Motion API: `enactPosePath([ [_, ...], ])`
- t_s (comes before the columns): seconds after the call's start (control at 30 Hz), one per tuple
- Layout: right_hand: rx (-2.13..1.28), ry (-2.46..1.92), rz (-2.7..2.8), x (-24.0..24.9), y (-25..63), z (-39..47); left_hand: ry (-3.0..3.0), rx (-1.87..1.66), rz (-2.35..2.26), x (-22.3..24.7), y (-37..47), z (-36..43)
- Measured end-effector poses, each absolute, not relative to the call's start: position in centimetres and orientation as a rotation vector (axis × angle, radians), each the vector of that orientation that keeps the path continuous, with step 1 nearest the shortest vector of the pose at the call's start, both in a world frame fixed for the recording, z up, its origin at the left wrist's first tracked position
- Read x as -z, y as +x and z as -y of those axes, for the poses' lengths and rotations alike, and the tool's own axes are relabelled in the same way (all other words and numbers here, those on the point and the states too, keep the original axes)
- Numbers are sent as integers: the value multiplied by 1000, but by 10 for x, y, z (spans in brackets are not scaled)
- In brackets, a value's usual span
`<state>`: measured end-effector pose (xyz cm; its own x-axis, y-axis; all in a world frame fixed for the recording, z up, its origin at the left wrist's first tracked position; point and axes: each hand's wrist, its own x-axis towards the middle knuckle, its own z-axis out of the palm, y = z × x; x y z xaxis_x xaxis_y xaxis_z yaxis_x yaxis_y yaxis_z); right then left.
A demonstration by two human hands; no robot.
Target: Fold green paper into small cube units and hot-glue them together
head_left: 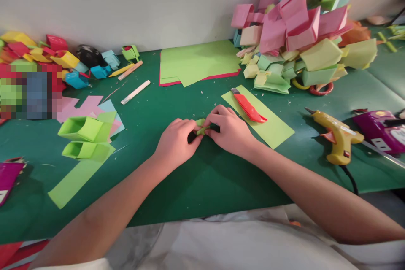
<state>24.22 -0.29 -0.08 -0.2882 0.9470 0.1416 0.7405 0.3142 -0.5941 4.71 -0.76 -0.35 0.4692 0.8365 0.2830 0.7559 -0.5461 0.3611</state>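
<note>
Between my two hands is a small folded piece of green paper (202, 128), mostly covered by fingers. My left hand (179, 137) pinches its left side, and my right hand (226, 126) grips the other side. Just beyond my right hand, a red utility knife (249, 109) lies on a light green paper strip (275, 128). To the left of my hands stand two folded green paper boxes, a larger one (81, 128) and a smaller one (79, 150), with a long green strip (79, 177) extending below them.
Green and red sheets (199, 63) lie against the wall. Pink, yellow and green paper boxes (291, 25) pile up at the back right. A yellow glue gun (340, 137) and a purple device (381, 128) lie at right. A white pen (136, 92) and colourful folded papers (41, 52) are at left.
</note>
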Motion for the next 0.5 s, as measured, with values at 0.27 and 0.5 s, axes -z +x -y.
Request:
enactPosePath([
  [0.27, -266, -1511, 2341, 2, 245, 8, 2957, -505, -1377, -3, 38, 6],
  [0.5, -30, -1371, 2530, 1, 253, 13, 3159, -362, -1232, -8, 39, 4],
])
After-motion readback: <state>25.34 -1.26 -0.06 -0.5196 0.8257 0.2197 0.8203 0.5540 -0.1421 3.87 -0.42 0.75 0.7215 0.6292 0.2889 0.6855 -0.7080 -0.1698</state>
